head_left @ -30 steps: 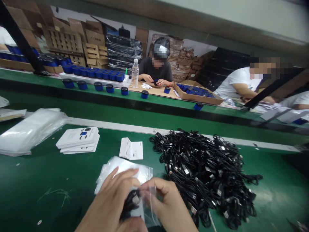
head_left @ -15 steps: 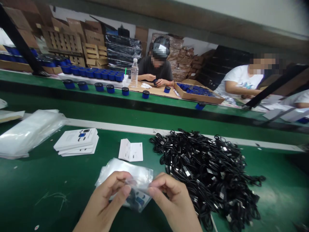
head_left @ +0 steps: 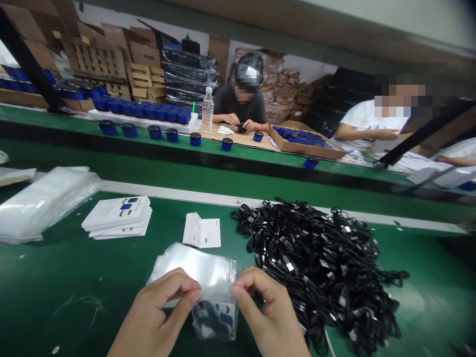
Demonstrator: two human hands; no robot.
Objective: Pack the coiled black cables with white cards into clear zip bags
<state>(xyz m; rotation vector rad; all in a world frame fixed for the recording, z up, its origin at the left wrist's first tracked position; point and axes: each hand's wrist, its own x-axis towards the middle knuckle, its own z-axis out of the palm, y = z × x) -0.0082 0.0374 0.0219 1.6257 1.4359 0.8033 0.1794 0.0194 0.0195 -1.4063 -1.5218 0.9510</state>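
Head cam view: left hand (head_left: 159,310) and right hand (head_left: 269,307) are close together, each pinching the top edge of a clear zip bag (head_left: 211,275), held over the green bench (head_left: 74,307). A black cable (head_left: 203,312) and a printed card (head_left: 226,320) sit low inside the bag — cable pile (head_left: 320,267) just right, leaflet (head_left: 201,230) and card stack (head_left: 117,217) up left, loose bags (head_left: 44,203) further left — and a co-worker (head_left: 240,106) sits across the line beside blue jars (head_left: 154,132).

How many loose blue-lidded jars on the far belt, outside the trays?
Blue-lidded jars on the green belt edge: 7
On the cardboard sheet: 1
In the seated co-worker's hands: 1
Total: 9
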